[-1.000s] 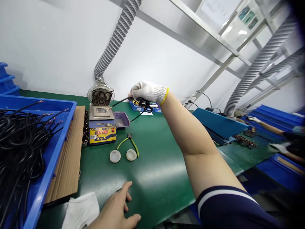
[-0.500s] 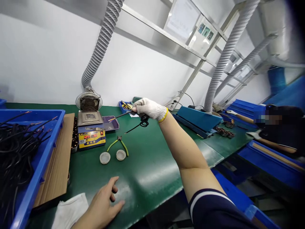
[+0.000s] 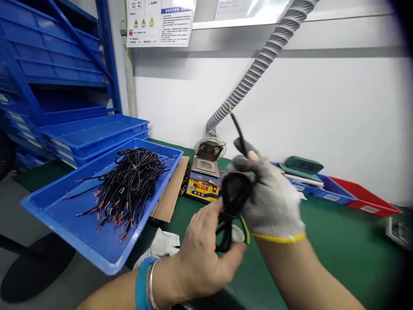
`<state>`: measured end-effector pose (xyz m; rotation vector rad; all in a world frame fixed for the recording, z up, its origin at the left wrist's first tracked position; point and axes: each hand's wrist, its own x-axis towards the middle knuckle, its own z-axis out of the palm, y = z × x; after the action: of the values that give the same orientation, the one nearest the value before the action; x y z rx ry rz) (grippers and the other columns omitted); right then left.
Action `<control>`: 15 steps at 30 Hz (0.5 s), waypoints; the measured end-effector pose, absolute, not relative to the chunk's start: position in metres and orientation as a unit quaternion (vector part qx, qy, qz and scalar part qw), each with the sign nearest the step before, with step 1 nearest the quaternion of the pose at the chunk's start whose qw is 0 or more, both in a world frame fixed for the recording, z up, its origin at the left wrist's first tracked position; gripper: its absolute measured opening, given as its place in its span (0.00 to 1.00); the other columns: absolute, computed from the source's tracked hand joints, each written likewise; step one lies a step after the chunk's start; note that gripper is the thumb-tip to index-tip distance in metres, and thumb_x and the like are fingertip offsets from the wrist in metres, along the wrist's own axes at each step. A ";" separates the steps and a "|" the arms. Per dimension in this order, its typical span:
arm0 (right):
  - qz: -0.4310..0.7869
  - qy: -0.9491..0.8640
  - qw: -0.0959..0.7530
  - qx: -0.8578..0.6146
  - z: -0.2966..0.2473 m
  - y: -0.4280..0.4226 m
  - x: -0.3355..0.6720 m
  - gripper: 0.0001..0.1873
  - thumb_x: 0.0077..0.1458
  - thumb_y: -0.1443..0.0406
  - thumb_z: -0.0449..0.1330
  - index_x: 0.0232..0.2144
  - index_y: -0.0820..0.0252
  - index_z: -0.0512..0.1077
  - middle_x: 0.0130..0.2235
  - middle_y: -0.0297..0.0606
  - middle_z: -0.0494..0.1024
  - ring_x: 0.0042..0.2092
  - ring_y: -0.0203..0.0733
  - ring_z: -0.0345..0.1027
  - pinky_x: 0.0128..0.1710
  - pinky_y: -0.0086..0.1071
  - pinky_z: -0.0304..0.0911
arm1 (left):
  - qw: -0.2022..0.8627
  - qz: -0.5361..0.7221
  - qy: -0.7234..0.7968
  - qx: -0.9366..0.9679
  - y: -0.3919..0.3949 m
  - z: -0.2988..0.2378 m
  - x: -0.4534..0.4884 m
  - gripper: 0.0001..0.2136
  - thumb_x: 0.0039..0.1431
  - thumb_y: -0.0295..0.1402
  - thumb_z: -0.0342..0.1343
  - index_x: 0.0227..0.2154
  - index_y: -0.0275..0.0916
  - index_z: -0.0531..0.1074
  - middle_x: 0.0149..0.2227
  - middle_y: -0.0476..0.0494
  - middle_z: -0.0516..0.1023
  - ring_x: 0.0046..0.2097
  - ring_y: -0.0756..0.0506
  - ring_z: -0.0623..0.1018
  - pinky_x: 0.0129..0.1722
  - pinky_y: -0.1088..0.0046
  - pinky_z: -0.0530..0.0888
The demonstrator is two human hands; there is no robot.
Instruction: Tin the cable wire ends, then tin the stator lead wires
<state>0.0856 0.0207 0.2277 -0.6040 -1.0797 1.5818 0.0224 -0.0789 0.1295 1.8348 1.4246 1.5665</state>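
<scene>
One black cable (image 3: 229,214), head view: coiled and cinched at the middle, held up above a green bench (image 3: 342,241), between the two hands.

Right hand (image 3: 271,198): in a whitish glove with greyed fingers and a yellow cuff. Fingers closed on the cable; one bare fingertip shows through at the top. The coil hangs just beside the gloved fingers, on their left. One cable end stands up past them, tilted left, its tip (image 3: 230,107) yellowish and free of both hands. Some blur here.

Left hand (image 3: 203,245): bare, blue wristband (image 3: 145,284) and silver bangle (image 3: 151,280). Thumb and fingers moderately spread, lower loops in the space between; fingertips at the coil's left edge, thumb beneath. Cannot tell whether they grip or merely touch.

Around: blue tray (image 3: 64,215) with a heap of black cables (image 3: 129,185), left of the hands. Behind the coil, a yellow-fronted unit (image 3: 201,187) with lit red digits. White fabric (image 3: 164,243) near the left wrist. Pale round dish (image 3: 238,234) beside a green handle (image 3: 245,230), both partly hidden.
</scene>
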 end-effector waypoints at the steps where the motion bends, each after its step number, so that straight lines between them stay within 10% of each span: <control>1: 0.679 -0.446 0.533 -0.236 0.224 0.021 0.075 0.10 0.51 0.64 0.53 0.38 0.54 0.66 0.27 0.31 0.61 0.22 0.26 0.52 0.19 0.20 0.53 | 0.222 0.555 0.504 0.624 -0.081 0.132 0.019 0.24 0.59 0.36 0.49 0.57 0.35 0.56 0.47 0.35 0.72 0.47 0.42 0.74 0.47 0.64 0.72; 4: 0.711 -0.470 0.490 -0.181 0.206 0.027 0.062 0.17 0.49 0.62 0.56 0.44 0.55 0.64 0.36 0.35 0.70 0.29 0.29 0.63 0.28 0.23 0.63 | 0.266 0.584 0.549 0.536 -0.091 0.144 -0.011 0.18 0.62 0.36 0.46 0.53 0.38 0.61 0.34 0.45 0.73 0.28 0.52 0.72 0.28 0.77 0.72; 9: 0.668 -0.556 0.430 -0.246 0.154 0.032 0.107 0.26 0.45 0.58 0.63 0.47 0.57 0.66 0.46 0.41 0.71 0.43 0.37 0.67 0.41 0.31 0.66 | 0.041 0.644 0.613 0.455 -0.087 0.207 -0.133 0.17 0.57 0.37 0.53 0.48 0.35 0.65 0.27 0.57 0.71 0.20 0.59 0.64 0.19 0.86 0.62; 15: 0.662 -0.558 0.367 -0.340 0.098 0.012 0.161 0.31 0.43 0.52 0.64 0.48 0.61 0.65 0.45 0.47 0.71 0.42 0.42 0.68 0.42 0.36 0.64 | -0.027 0.287 0.815 0.502 -0.017 0.250 -0.246 0.35 0.53 0.52 0.43 0.38 0.14 0.67 0.25 0.54 0.75 0.14 0.62 0.63 0.17 0.87 0.58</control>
<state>0.1612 0.0123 0.0976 -0.8740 -1.4326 1.7010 -0.2461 -0.0168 0.2498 1.6043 2.6077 0.9186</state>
